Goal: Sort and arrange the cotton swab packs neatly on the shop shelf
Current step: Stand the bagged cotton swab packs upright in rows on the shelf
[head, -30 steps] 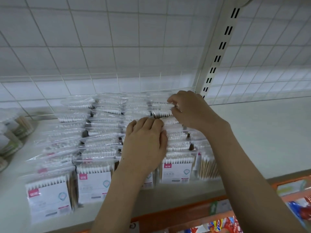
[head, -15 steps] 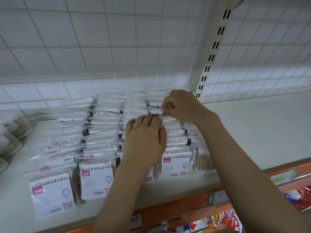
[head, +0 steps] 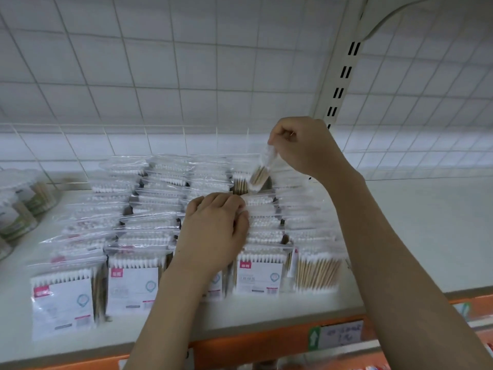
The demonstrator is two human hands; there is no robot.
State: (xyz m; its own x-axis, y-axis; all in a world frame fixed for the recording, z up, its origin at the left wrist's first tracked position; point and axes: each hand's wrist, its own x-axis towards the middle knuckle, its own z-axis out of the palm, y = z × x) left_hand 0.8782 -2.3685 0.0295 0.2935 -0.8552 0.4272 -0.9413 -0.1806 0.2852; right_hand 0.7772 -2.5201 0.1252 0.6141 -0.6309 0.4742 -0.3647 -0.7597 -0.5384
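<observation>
Several rows of clear cotton swab packs (head: 138, 236) stand upright on the white shelf (head: 416, 236), white tips up, labels facing front. My left hand (head: 213, 231) lies palm down on the middle rows, fingers curled over the tops of packs around (head: 260, 201). My right hand (head: 301, 145) is raised above the back of the rows and pinches one swab pack (head: 262, 172) by its top edge; the pack hangs edge-on over a gap in the back row.
Round tubs of swabs (head: 18, 204) stand at the left end of the shelf. A wire grid backs the shelf, with a slotted upright post (head: 338, 86) behind my right hand. The orange shelf edge (head: 256, 345) carries a price tag (head: 338, 335).
My right hand has risen from the back row, lifting one pack out by its top. My left hand stays pressed on the middle rows.
</observation>
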